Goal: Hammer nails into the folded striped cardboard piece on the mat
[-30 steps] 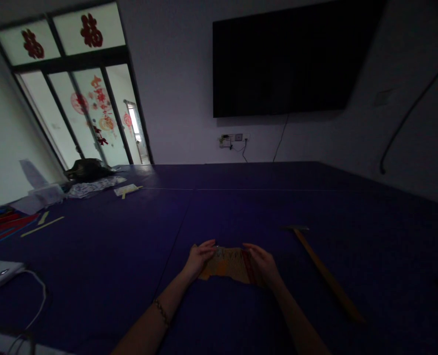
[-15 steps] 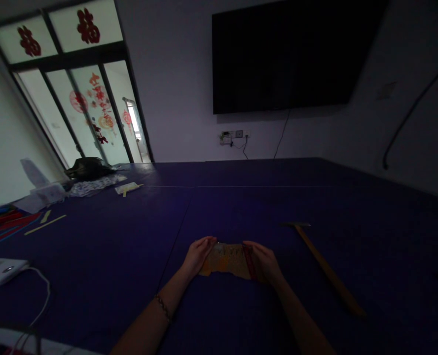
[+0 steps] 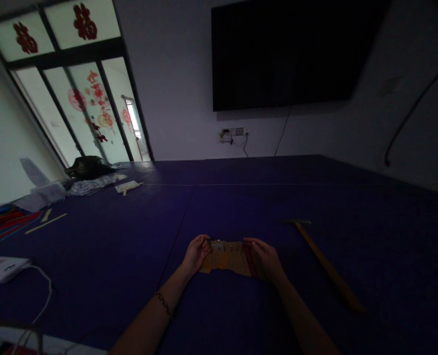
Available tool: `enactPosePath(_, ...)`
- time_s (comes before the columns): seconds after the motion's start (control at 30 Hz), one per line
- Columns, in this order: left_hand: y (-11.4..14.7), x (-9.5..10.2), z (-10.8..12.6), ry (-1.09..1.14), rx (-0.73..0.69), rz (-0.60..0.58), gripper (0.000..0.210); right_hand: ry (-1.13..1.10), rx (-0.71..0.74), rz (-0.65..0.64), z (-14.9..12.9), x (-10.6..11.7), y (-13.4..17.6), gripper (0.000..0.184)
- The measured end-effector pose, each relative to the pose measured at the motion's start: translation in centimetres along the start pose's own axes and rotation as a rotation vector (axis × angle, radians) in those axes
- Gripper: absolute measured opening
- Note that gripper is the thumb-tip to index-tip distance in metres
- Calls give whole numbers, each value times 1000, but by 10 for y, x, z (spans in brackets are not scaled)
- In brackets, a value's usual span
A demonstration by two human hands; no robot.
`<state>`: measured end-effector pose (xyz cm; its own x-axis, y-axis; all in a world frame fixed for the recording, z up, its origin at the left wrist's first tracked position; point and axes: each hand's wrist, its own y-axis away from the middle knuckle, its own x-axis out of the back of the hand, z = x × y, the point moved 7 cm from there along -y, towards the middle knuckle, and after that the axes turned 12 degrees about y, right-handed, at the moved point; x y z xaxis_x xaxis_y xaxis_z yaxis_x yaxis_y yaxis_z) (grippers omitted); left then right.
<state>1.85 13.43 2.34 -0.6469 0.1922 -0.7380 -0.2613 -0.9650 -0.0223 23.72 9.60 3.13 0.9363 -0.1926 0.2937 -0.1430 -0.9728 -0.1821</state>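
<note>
A tan and orange piece with an uneven lower edge (image 3: 226,259), perhaps cardboard or cloth, is stretched between my two hands over the dark blue table. Small dark marks run along its upper part, and a dark red band crosses its right side. My left hand (image 3: 197,254) has its fingers curled on the left end. On the right end, my right hand (image 3: 265,257) pinches the upper corner between thumb and fingers. To the right lies a hammer (image 3: 326,268) with a long wooden handle and a thin metal head, touched by neither hand.
The blue table (image 3: 137,231) reaches to the wall. At left lie a white device (image 3: 5,269) with a cable, coloured strips (image 3: 10,222), papers (image 3: 93,185) and a black bag (image 3: 88,167). A large dark screen (image 3: 289,56) hangs on the wall above sockets (image 3: 234,134).
My left hand's fingers have shifted on the left end, showing more of its upper corner. The right hand keeps its hold. The view has tilted very slightly.
</note>
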Motion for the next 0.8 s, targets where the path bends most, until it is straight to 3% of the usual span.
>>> enactPosePath(0.23, 3, 2, -3, -149, -17, 26, 22, -6, -12, -26, 5, -4, -2, 39)
enactPosePath(0.4, 0, 1, -9, -492, -49, 42, 25, 22, -7, -58, 1, -5, 0, 35)
enactPosePath(0.67, -6, -12, -15, -668, -101, -144, 17, 125, 43, -55, -3, -3, -4, 22)
enactPosePath(0.8, -7, -12, -15, -811, -114, -146, 22, 133, 43, -39, -3, -3, -4, 23)
